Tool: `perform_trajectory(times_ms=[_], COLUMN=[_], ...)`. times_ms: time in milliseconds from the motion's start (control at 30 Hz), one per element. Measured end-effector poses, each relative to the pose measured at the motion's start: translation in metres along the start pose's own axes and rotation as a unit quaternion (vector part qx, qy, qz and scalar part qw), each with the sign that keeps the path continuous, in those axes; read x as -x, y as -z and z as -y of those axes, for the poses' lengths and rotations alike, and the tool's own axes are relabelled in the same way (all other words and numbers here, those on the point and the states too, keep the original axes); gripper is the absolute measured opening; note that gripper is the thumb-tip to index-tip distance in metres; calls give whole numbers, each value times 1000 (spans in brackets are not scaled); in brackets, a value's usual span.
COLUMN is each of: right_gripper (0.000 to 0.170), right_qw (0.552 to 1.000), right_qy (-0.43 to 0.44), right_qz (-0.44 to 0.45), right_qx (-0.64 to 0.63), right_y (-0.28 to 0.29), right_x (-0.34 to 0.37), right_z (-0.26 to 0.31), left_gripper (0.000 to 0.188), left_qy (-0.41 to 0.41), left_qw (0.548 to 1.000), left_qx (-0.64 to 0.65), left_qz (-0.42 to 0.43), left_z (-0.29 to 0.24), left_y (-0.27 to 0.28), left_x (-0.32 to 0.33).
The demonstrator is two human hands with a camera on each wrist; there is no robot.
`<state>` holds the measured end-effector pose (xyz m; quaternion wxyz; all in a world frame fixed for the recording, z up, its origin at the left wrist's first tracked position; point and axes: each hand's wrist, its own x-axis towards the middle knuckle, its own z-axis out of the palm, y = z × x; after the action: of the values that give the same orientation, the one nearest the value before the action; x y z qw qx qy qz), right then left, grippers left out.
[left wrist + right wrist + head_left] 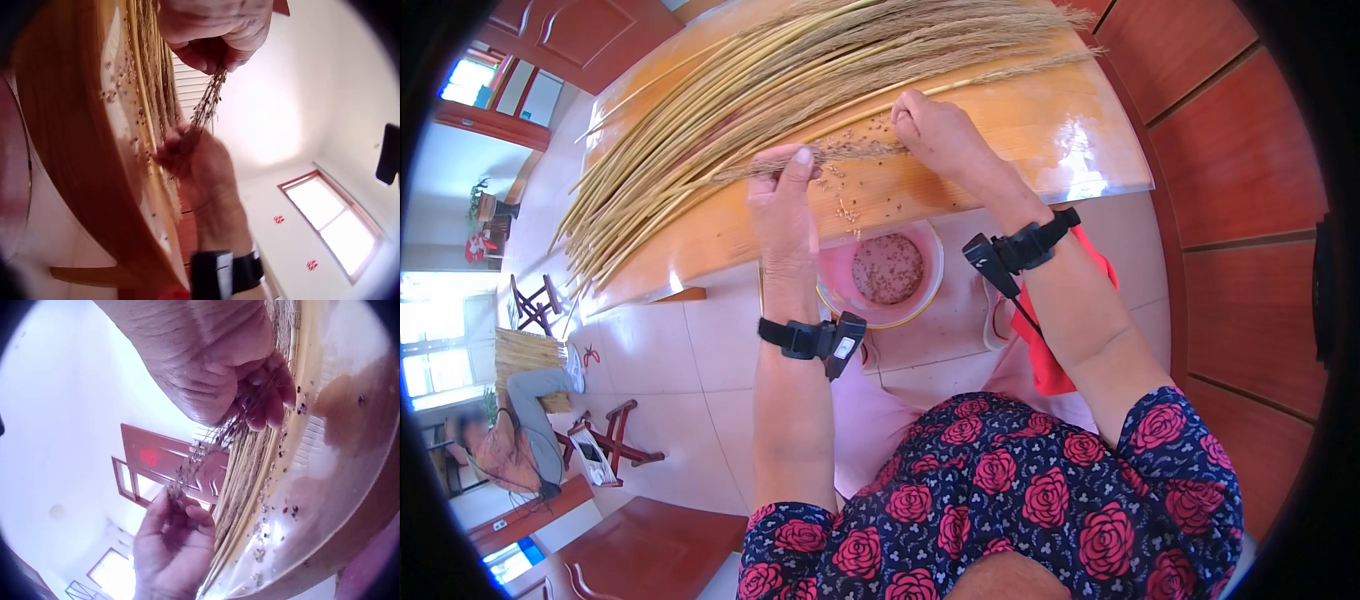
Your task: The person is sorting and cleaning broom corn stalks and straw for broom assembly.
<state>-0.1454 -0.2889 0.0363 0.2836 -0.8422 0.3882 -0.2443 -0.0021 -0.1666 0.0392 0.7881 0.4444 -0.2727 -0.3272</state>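
Note:
A seeded grass head [855,151], thin and brownish, stretches between both hands over the table's near edge. My left hand [783,210] pinches it between thumb and fingers near its stalk. In the left wrist view the small dark seeds on its strands [209,100] show below the pinch. My right hand [945,140] has its fingers curled round the tip end, and strands pass through them in the right wrist view. Beyond the hands lies a broad layer of long dry stalks [730,110] with feathery heads toward the right. Loose seeds [843,208] are scattered on the tabletop below the hands.
The wooden table [1040,150] has a shiny clear cover. A pink bucket [836,280] with seeds in its bottom stands on the floor below the near edge. Folding stools [615,440] and another seated person [505,450] are at left. Red-brown cabinets [1250,160] line the right.

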Motion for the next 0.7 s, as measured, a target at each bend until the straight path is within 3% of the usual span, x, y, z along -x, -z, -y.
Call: perform_trajectory(times_ms=[67,267,467,567,667,700], right_gripper=[16,21,25,26,24,22], right_qw=[991,993,972,959,963,969], right_qy=[22,94,9,62,162,133], right_qz=[39,-30,-24,-4,10,36], right_qx=[-122,-67,-232,-276,-217,-206], right_y=[7,-5,16,12,8,9], right_x=[1,-1,0,0,3,3], right_z=[2,-7,20,21,25,26], left_gripper=[13,17,21,23,23,23], left_qy=[20,31,42,46,60,66], left_qw=[1000,999,998,998,997,996], left_qx=[11,-18,-33,-27,-17,-13], left_qz=[8,34,26,38,51,55], left_z=[2,6,1,3,4,4], left_y=[5,7,3,2,-1,-2], left_x=[-1,-3,-1,0,0,0])
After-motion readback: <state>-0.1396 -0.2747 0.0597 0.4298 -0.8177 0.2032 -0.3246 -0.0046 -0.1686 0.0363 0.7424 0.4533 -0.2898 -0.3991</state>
